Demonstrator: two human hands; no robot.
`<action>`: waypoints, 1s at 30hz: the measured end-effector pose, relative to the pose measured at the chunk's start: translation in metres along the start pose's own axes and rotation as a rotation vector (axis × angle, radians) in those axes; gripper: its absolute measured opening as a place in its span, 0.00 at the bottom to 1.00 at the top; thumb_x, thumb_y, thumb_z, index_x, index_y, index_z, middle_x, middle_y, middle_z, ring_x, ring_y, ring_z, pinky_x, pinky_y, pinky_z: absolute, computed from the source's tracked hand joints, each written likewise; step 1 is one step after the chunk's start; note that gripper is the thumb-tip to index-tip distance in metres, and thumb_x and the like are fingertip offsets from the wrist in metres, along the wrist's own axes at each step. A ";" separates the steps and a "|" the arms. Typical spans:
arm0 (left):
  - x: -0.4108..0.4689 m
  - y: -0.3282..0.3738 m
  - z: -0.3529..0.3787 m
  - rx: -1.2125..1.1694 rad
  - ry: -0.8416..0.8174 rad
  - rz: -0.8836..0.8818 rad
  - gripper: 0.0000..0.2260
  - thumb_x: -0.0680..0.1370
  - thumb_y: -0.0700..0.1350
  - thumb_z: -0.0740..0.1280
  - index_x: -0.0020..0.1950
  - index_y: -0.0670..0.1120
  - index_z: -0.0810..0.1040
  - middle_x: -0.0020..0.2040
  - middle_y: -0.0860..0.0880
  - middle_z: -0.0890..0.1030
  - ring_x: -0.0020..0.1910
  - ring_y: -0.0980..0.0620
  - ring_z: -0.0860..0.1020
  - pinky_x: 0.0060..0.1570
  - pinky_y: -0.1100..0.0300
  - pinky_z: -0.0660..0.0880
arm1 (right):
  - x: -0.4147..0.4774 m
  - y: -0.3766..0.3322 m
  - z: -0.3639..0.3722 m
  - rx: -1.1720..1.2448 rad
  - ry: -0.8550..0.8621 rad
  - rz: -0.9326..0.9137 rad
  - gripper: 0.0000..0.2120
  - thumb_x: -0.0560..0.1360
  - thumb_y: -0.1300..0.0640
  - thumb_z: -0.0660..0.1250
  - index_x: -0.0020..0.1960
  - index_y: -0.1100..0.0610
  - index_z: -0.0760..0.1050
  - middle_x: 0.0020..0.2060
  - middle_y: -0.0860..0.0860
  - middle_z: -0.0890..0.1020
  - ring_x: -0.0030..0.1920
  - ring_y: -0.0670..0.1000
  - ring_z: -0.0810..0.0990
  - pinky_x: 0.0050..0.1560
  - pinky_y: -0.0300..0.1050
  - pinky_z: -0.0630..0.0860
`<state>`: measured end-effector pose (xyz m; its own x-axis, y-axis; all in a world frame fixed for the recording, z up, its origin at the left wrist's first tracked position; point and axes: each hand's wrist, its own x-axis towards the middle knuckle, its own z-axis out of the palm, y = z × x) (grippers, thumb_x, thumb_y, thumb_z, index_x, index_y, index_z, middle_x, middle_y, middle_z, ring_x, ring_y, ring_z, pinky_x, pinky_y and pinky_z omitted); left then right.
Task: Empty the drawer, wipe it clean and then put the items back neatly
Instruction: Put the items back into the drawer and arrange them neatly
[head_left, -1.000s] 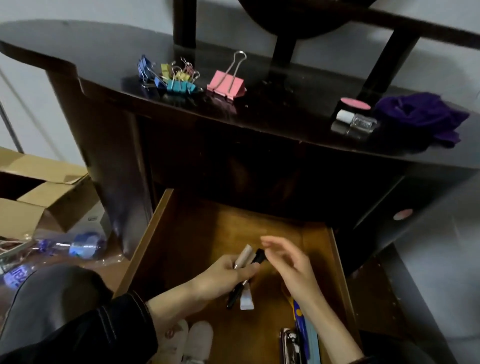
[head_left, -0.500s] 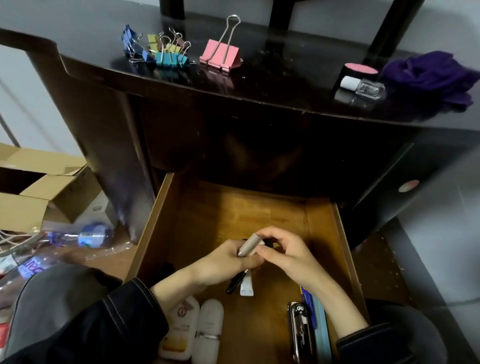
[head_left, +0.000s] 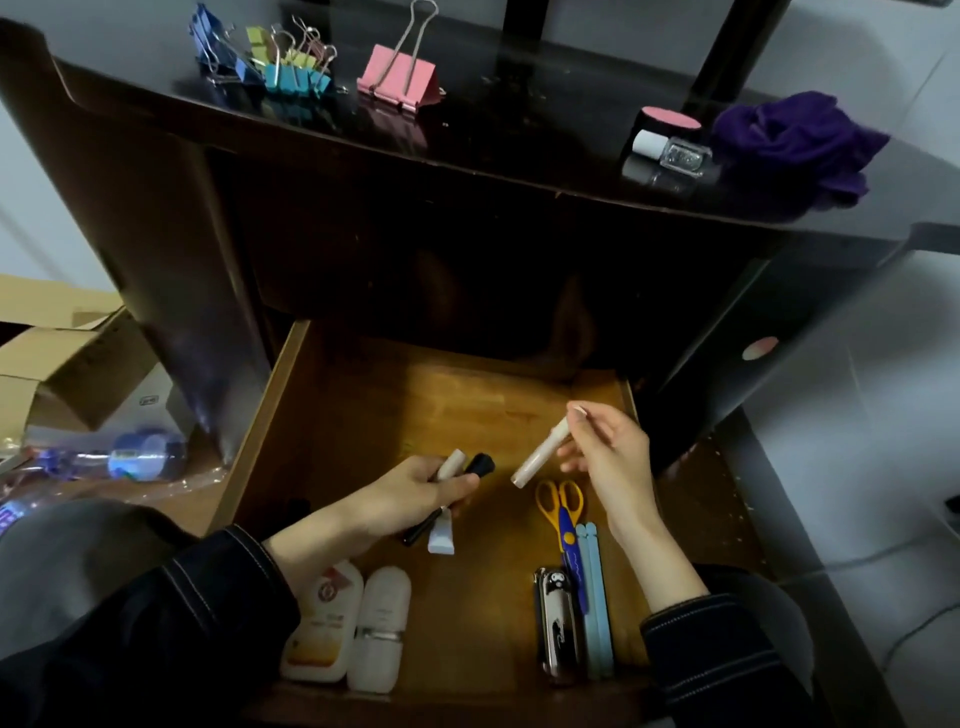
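Drawer (head_left: 260, 431): pulled open beneath both your hands. It is bare wood with a smooth floor, visible grain and straight walls.
Right hand (head_left: 608, 452): you pinch the top end of a slim beige tube (head_left: 540, 457) between thumb and fingertips. The tube slants down toward your left hand.
Left hand (head_left: 410, 499): curled round a bundle of a second pale tube (head_left: 451, 464), a black-capped pen (head_left: 478, 462) and a small white tube (head_left: 441, 538) that sticks out below your palm.
Below your right hand: scissors (head_left: 560, 499) with yellow loop handles. Nearer you lie flat pale-blue sticks (head_left: 592, 597) beside a shiny metal clipper (head_left: 553, 623).
By your left wrist: two rounded white plastic bottles (head_left: 353, 629), lying side by side.
Beyond both hands: the dark, glossy desk (head_left: 519, 130) carries metal-and-colour binder clips (head_left: 397, 73), a small glass bottle (head_left: 670, 150) and a crumpled purple cloth (head_left: 795, 140).
Risk, right hand: the tube is smooth and round and held only at its tip, so it could swing out and drop onto the scissors.
Risk, left hand: three slick, thin things share one grip, and loosening it for one would likely let the others slide out.
Risk, placing: round tubes roll on a smooth floor, so lay them against a wall or a neighbour.
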<state>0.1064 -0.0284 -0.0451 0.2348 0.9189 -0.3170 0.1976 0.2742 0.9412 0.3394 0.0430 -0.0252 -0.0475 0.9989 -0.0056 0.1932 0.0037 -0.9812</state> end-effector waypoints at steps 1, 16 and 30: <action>0.000 -0.001 0.000 0.006 0.011 -0.011 0.14 0.82 0.53 0.65 0.41 0.46 0.77 0.30 0.57 0.75 0.29 0.60 0.73 0.31 0.69 0.70 | 0.000 0.001 -0.005 -0.046 -0.017 -0.016 0.09 0.82 0.58 0.65 0.60 0.56 0.79 0.46 0.54 0.84 0.40 0.49 0.83 0.40 0.43 0.81; 0.015 0.012 0.025 0.005 0.145 -0.083 0.15 0.81 0.55 0.66 0.42 0.44 0.76 0.37 0.43 0.73 0.35 0.47 0.71 0.38 0.52 0.67 | -0.012 0.038 0.018 -0.636 -0.495 0.012 0.06 0.79 0.51 0.69 0.45 0.50 0.75 0.35 0.55 0.83 0.35 0.56 0.82 0.37 0.56 0.78; 0.017 -0.002 0.026 0.022 0.211 -0.091 0.14 0.82 0.49 0.67 0.38 0.45 0.76 0.30 0.53 0.74 0.24 0.62 0.72 0.28 0.71 0.68 | -0.012 0.051 0.015 -1.033 -0.508 -0.012 0.08 0.74 0.44 0.72 0.44 0.46 0.76 0.33 0.45 0.80 0.35 0.45 0.78 0.35 0.43 0.73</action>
<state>0.1344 -0.0207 -0.0551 0.0112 0.9302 -0.3670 0.2298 0.3548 0.9063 0.3349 0.0303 -0.0778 -0.3991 0.8649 -0.3043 0.8896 0.2850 -0.3569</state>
